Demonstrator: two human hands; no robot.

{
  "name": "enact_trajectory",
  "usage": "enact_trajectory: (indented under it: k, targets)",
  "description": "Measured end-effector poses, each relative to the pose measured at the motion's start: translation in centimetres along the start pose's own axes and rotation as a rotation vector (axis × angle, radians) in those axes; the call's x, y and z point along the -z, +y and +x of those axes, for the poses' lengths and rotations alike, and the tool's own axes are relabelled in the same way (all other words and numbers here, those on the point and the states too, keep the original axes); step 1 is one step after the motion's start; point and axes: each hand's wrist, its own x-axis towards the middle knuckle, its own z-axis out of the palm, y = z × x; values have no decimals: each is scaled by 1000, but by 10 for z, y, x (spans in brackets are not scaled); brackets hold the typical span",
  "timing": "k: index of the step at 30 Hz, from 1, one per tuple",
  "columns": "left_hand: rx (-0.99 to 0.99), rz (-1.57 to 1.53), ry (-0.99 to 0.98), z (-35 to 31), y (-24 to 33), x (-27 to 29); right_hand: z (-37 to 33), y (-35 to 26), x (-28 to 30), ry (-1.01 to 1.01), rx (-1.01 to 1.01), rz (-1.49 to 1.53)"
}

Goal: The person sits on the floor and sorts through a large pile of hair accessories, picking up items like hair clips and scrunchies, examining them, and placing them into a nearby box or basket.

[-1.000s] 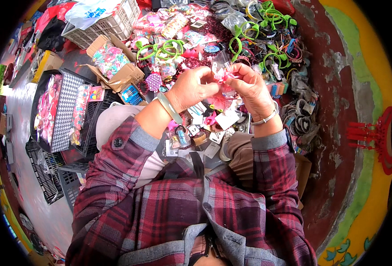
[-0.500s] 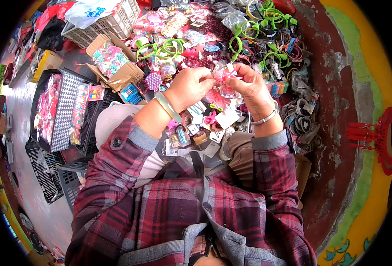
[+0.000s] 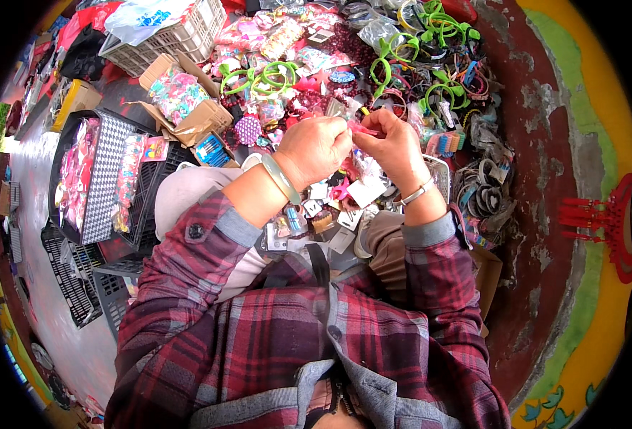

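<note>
Head view shows two bare hands near each other, and a small pink thing (image 3: 362, 130) is between them at the fingertips. To work on it well, I think both hands should pinch lightly, because it looks thin and a hard squeeze might bend it. One side should hold it firm while the other does the fiddly bit, with the thumbs out of the way so the eyes can see. The right grip (image 3: 399, 150) is closed to a tight pinch, with thumb and finger on the pink thing. The left grip (image 3: 313, 149) has its fingers curled in, with the tips right next to the pink thing, but the back of the hand hides them, so I cannot tell if it has hold of it too. Just below the two grips lies a white card (image 3: 366, 190). Left of the left grip is a round purple thing (image 3: 247, 131), with a torn brown box (image 3: 205, 121) farther left. Right beside the right wrist is a white basket (image 3: 441, 171), and green headbands (image 3: 381, 75) lie above the right grip.
</note>
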Motion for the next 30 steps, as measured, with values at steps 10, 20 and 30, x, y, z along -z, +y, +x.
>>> enact_trajectory:
  k: [10,20,30]
  targets:
    - [194,-388,-98,-1,-24,-5,-2,-5,4,-121,-72,590]
    - [304,-683,-269,-1,-10,-3,6,17,-3,-14,-57,-14]
    - [669,-1031,-139,4,-23,0,-5,-14,28,61,261,204]
